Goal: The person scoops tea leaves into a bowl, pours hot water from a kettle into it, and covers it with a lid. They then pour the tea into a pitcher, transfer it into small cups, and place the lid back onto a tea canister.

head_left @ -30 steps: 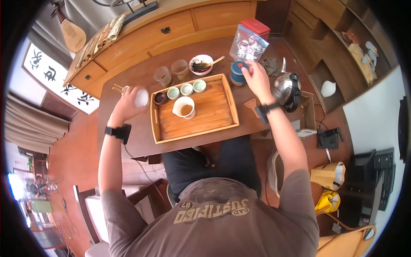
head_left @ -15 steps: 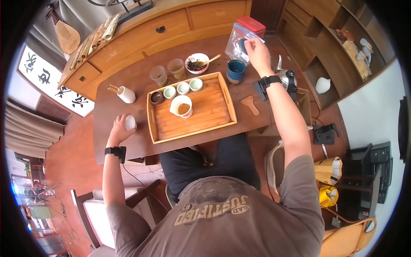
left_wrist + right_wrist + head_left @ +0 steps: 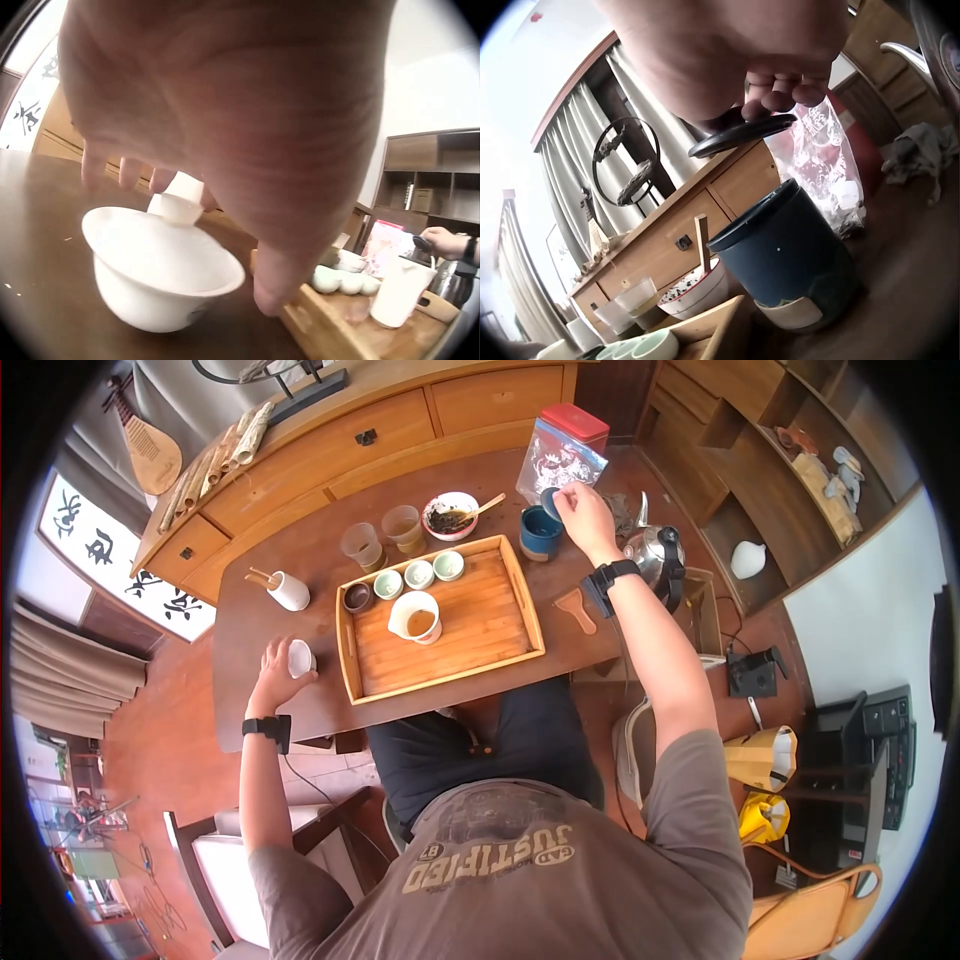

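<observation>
My right fingers (image 3: 780,94) pinch the dark lid (image 3: 742,135), held just above the open blue canister (image 3: 787,259). Left fingers (image 3: 120,169) curl over the white lidded cup (image 3: 161,270), touching its knob, on the table (image 3: 300,550). Wooden tray (image 3: 480,620) sits between both hands; small teacups (image 3: 418,574) beside the canister.
</observation>
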The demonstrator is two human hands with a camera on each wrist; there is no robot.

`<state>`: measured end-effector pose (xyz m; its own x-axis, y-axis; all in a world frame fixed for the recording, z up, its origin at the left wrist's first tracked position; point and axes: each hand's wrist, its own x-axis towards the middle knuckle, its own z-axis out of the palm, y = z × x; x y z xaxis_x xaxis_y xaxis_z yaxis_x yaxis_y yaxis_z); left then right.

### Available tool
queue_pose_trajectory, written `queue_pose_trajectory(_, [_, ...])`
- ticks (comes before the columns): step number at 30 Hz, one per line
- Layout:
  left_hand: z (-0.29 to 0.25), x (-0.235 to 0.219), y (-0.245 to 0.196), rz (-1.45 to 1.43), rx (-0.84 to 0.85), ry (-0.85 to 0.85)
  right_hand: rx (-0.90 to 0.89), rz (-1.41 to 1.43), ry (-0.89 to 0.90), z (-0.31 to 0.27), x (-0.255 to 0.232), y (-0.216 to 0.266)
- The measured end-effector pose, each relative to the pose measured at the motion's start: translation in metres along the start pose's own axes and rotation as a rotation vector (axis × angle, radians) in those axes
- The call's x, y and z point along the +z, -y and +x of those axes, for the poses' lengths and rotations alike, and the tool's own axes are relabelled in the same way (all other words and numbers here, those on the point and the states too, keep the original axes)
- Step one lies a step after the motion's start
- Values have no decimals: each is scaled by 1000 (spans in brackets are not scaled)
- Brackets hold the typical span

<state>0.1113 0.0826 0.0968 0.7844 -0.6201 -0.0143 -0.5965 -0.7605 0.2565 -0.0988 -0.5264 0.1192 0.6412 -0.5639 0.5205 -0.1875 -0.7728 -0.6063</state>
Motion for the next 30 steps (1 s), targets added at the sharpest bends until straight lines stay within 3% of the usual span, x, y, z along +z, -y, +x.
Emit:
queue_pose_trajectory(3, [5,-9,-37,100,110,-196,146,119,-97,-8,1,-12])
queue_pose_trajectory(4, [7,-19,-66,113,173,-298,150,121,-92,-12,2,-16])
queue_pose_trajectory(5, [8,-30,-102,115,170,-293,182,210,-127,-14,3,-20])
queue_pose_trajectory(7, [11,-46,-185,-94,296,-355,208,385,-196,-24,1,-19])
queue_pose_trajectory(8, [18,-44,-213,-156,449,-392,210,387,-191,-28,1,-20])
queue_pose_trajectory(13, [43,8,-352,-484,573,-125,274,584,-227,-52,-7,-16])
queue_pose_trajectory(15, [72,39,-389,-494,589,-149,331,696,-187,-62,-12,-15])
queue_pose_trajectory(16, [92,57,-400,-495,587,-144,337,695,-185,-67,-15,-13])
queue_pose_trajectory(18, [131,93,-415,-340,549,-334,340,718,-217,-78,-20,-6])
queue_pose_trajectory(21, [171,114,-428,-232,450,-385,325,722,-181,-93,-23,-8])
queue_pose_trajectory(24, [188,122,-438,-234,345,-284,332,723,-163,-104,-26,-13])
queue_pose_trajectory(30, [200,130,-434,-329,325,-193,361,688,-133,-115,-28,-22])
